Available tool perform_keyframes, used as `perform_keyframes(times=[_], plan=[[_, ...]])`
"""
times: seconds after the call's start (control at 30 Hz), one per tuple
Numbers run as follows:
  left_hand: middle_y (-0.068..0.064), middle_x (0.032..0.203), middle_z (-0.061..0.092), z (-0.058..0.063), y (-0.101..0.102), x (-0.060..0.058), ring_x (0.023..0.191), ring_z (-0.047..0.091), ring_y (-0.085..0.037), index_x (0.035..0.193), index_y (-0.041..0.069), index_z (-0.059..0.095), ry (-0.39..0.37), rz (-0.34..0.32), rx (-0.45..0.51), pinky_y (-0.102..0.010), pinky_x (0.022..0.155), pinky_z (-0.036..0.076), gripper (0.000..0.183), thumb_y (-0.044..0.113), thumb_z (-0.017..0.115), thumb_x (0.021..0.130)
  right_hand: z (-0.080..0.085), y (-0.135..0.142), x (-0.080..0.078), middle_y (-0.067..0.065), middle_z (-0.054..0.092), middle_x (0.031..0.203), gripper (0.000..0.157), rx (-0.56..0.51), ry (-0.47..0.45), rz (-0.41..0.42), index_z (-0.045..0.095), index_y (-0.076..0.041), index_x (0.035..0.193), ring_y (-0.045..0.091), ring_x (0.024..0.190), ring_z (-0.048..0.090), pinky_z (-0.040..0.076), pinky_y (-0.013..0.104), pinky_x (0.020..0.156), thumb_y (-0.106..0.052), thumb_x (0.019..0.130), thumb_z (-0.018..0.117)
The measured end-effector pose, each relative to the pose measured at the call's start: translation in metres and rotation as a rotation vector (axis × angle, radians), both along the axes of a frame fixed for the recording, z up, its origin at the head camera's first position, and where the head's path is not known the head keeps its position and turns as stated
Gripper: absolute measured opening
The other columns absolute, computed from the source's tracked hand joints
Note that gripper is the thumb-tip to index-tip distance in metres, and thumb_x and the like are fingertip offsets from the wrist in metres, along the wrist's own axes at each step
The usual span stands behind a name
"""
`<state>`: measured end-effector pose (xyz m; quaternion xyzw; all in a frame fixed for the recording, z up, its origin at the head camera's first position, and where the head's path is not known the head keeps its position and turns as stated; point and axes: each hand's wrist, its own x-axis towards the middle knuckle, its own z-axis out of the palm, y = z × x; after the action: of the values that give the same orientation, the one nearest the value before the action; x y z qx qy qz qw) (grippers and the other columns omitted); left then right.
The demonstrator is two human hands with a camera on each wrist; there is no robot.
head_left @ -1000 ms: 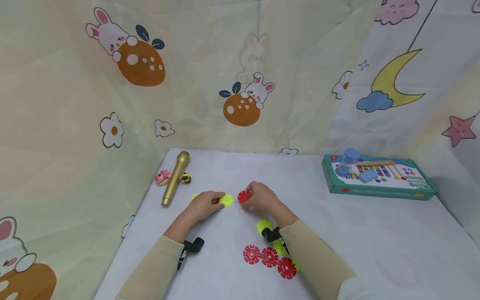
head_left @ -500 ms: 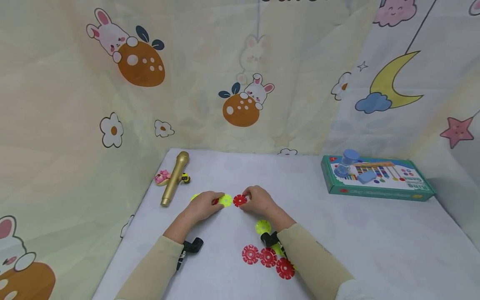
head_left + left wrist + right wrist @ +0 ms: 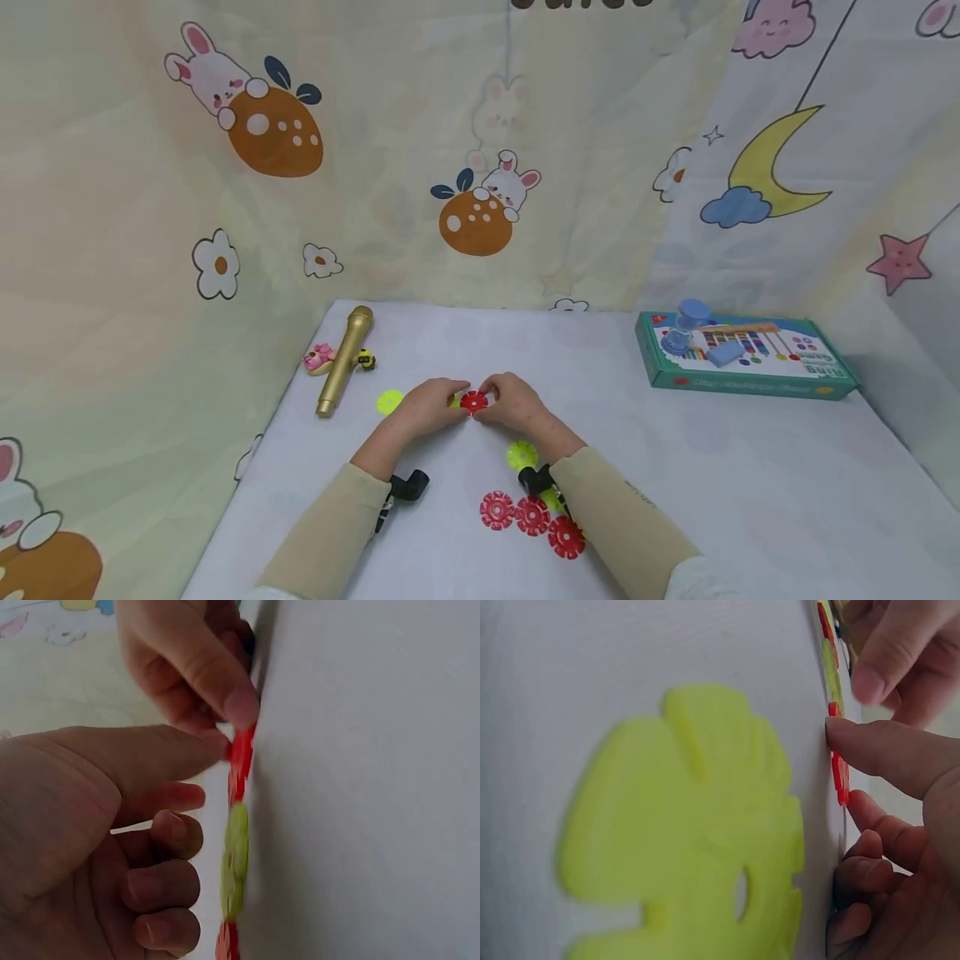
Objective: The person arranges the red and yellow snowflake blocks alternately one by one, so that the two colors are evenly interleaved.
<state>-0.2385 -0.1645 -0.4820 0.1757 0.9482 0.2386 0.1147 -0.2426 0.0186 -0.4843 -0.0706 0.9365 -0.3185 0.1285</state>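
Observation:
A red notched building disc (image 3: 474,402) lies between the two hands, at the right end of a row. Yellow-green (image 3: 235,859) and red discs join it in the left wrist view. My left hand (image 3: 429,407) has its thumb at that end disc and its fingers curled around the near part of the row. My right hand (image 3: 517,407) pinches the same red disc from the right, thumb on its edge in the right wrist view. Part of the row is hidden by the left hand; a yellow-green disc (image 3: 389,402) shows left of it.
Several loose discs lie near the right forearm: red ones (image 3: 532,516) and a yellow-green one (image 3: 522,455). A gold microphone (image 3: 345,362) lies back left by a pink toy (image 3: 318,357) and a bee toy (image 3: 366,359). A green box (image 3: 750,358) with an hourglass (image 3: 685,327) stands back right.
The right hand has moved left with the red disc until it meets the row. The left hand has shifted right along the row, uncovering the yellow-green disc at its left end.

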Motion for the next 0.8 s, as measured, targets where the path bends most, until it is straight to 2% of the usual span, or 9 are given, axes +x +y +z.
perform_keyframes(times=[0.17,0.37,0.47,0.57,0.7,0.8], plan=[[-0.002,0.119,0.061,0.0,0.011,-0.002,0.103,0.053,-0.017,0.13,0.016,0.059,-0.051,-0.007,-0.018,-0.039,0.088,0.045,0.045,0.025,0.067,0.087,0.001,0.001,0.002,0.002,0.051,0.087,0.041,-0.005,-0.002,0.02,0.063,-0.013,0.108,0.018,0.078,0.048,0.042,0.03,0.065,-0.027,0.074,0.081],[0.0,0.119,0.06,-0.004,0.012,-0.004,0.098,0.051,-0.016,0.133,0.019,0.057,-0.071,-0.014,0.007,-0.036,0.086,0.045,0.048,0.028,0.068,0.087,0.012,0.017,0.01,0.005,0.051,0.084,0.038,-0.07,-0.023,0.057,0.062,-0.011,0.112,0.018,0.075,0.046,0.04,0.03,0.06,-0.023,0.078,0.077],[-0.003,0.109,0.061,-0.005,0.011,-0.005,0.093,0.051,-0.017,0.133,0.018,0.056,-0.084,-0.019,0.03,-0.036,0.082,0.045,0.049,0.028,0.068,0.087,0.019,0.03,0.021,0.005,0.052,0.086,0.034,-0.094,-0.053,0.088,0.063,-0.012,0.11,0.018,0.075,0.047,0.041,0.029,0.061,-0.021,0.08,0.076],[0.001,0.099,0.058,-0.007,0.01,-0.006,0.09,0.049,-0.017,0.133,0.019,0.056,-0.083,-0.001,0.025,-0.033,0.077,0.043,0.049,0.029,0.068,0.087,0.023,0.045,0.035,0.005,0.053,0.085,0.03,-0.099,-0.075,0.142,0.064,-0.011,0.106,0.018,0.075,0.048,0.043,0.029,0.062,-0.02,0.079,0.076],[0.004,0.089,0.055,-0.009,0.008,-0.005,0.089,0.048,-0.016,0.134,0.019,0.055,-0.081,0.011,0.031,-0.031,0.072,0.041,0.049,0.028,0.067,0.087,0.021,0.067,0.056,0.004,0.054,0.082,0.03,-0.082,-0.069,0.211,0.065,-0.011,0.102,0.017,0.075,0.048,0.044,0.029,0.062,-0.019,0.077,0.078],[-0.001,0.08,0.052,-0.009,0.009,-0.004,0.084,0.048,-0.017,0.135,0.017,0.054,-0.09,0.005,0.052,-0.032,0.069,0.04,0.05,0.026,0.067,0.088,0.014,0.08,0.067,0.004,0.054,0.081,0.034,-0.06,-0.064,0.223,0.064,-0.012,0.102,0.017,0.076,0.048,0.044,0.029,0.063,-0.023,0.074,0.081]])
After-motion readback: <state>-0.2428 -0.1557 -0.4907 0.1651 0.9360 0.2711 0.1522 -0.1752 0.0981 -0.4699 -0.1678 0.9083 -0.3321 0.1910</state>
